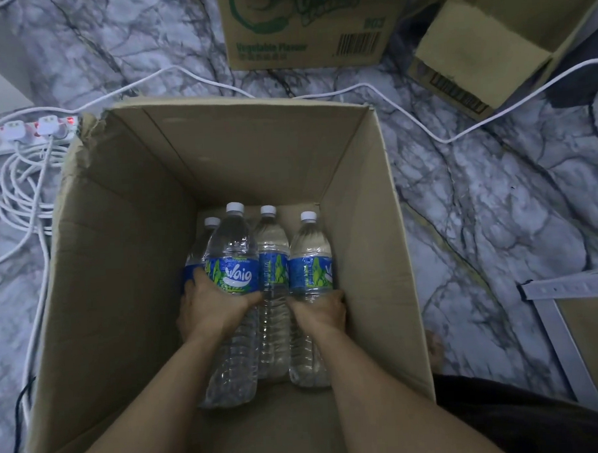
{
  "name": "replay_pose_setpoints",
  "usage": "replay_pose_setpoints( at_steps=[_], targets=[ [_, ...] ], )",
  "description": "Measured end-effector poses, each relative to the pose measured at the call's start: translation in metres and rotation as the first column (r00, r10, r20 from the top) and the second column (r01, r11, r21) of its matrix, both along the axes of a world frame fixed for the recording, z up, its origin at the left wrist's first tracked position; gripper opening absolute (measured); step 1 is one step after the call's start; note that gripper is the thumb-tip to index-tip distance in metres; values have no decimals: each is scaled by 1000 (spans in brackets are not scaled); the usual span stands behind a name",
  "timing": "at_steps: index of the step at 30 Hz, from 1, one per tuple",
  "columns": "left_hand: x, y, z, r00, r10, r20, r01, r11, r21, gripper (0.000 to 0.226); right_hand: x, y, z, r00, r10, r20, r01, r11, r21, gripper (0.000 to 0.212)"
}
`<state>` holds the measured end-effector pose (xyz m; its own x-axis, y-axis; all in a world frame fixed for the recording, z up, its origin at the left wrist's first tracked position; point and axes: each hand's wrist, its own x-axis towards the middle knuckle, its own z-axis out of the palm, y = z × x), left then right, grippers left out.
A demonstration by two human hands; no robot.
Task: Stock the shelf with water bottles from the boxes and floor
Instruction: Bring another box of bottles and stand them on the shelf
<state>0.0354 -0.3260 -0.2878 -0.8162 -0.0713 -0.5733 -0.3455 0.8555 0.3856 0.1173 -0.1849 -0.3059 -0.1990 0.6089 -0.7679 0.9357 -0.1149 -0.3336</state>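
Marble floor (495, 197) bears cardboard box (128, 268); each hand's grip wraps a bottle.

A home-like room: marble-patterned floor (478, 198), power strip (36, 130), scattered cardboard boxes (302, 27).

Bare forearms (201, 384), dark clothing (525, 418) below.

Open brown corrugated cardboard box (128, 268): matt, torn at one rim corner. Clear plastic water bottles (234, 297): glossy, ribbed lower bodies, shiny blue film labels, smooth white plastic caps. Grey-white marble-patterned floor (495, 200): smooth, polished. White plastic-sheathed cables (22, 204): smooth.
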Motion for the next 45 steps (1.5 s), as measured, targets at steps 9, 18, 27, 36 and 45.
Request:
replay_pose_setpoints(
  at_steps=[9, 18, 27, 36, 45],
  targets=[
    [-5, -4, -5, 1000, 8, 5, -8, 1000, 20, 111, 0, 9, 5, 991, 123, 46, -119, 990, -69, 106],
    [-5, -5, -11, 1000, 25, 3, -25, 998, 49, 114, 9, 5, -4, 994, 112, -14, -112, 994, -7, 95],
    [-6, -4, -7, 999, 37, 9, -37, 997, 71, 117, 7, -1, 8, 1000, -8, -21, 10, 997, 74, 89],
    [1, 6, 27, 998, -31, 60, 30, 999, 23, 104, 7, -19, 85, 910, 346, -227, -269, 912, 310, 99],
    [7, -17, 137, 930, 52, -363, 58, 957, 285, 93, 9, -19, 192, 777, 426, -463, -217, 872, 438, 98]
  ],
)
